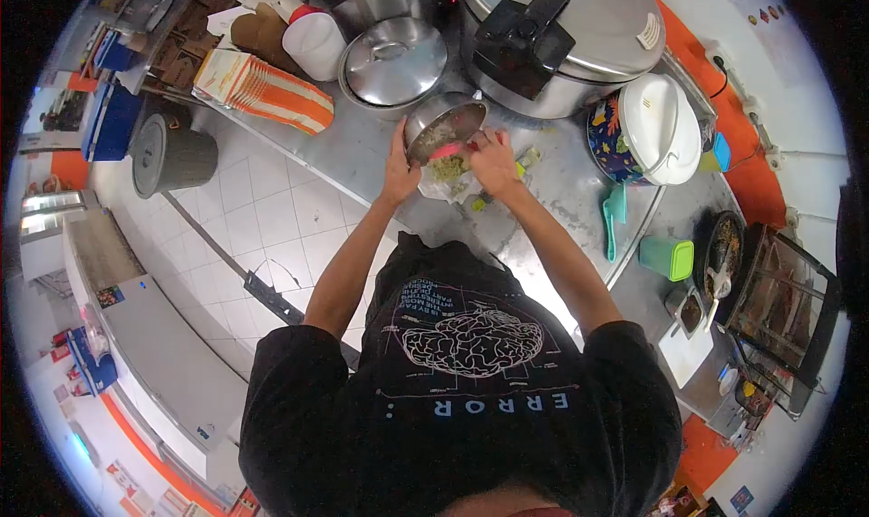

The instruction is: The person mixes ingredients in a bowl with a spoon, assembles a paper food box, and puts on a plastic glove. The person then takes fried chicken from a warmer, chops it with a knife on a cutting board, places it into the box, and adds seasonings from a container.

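- Steel-topped counter (566, 186) is carrying most of these things.
- One large steel pot (606, 19) is standing at the back, its lid hiding the contents.
- One grey bin (195, 159) is standing on the tiled floor (258, 191), its lid on.
- One dark-blue patterned container (606, 137) is sitting at the right, covered by one white lid (673, 128).
- One smaller steel pot (398, 64) is standing beyond the hands, also lidded.
- One black pan (724, 232) is holding dark food at the far right.
- One steel bowl (442, 121) is tilting just above the counter, pale food bits clinging inside.
- One clear plastic bag (434, 188) is lying below the bowl, with yellowish-green food (448, 167) bunching there.
- Two hands are working: the left hand (400, 170) is gripping the bowl's side; the right hand (494, 161) is closing around a pink tool.
- One green container (659, 257) is standing near the pan.
- One pink tool (447, 151) is reaching to the bowl's lower rim, beside the food.
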A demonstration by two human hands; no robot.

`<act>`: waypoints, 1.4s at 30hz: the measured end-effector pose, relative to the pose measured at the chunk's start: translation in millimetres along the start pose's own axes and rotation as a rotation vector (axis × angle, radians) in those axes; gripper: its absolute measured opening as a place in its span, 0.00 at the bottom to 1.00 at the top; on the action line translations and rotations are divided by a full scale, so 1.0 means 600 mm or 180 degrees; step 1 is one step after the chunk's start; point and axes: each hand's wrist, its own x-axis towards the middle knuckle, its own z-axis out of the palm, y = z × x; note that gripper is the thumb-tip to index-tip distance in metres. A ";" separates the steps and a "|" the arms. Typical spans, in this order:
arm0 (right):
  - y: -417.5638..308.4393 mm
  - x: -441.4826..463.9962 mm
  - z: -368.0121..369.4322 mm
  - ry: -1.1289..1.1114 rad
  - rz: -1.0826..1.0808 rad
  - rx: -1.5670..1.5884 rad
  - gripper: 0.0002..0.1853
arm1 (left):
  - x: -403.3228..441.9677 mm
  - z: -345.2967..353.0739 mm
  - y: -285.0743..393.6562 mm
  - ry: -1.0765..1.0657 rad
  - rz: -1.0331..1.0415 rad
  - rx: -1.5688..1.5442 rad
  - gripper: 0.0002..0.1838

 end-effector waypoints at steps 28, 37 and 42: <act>-0.013 0.032 0.044 -0.0760 0.0695 0.0184 0.24 | -0.005 0.005 -0.011 -0.0100 -0.0361 -0.0525 0.44; -0.020 0.045 -0.032 -0.0038 0.0388 0.0375 0.18 | 0.009 0.005 -0.021 -0.0205 -0.0315 -0.0638 0.44; -0.037 0.010 -0.011 -0.0037 -0.0005 -0.0194 0.15 | 0.010 0.007 -0.046 -0.0246 -0.0277 -0.0749 0.44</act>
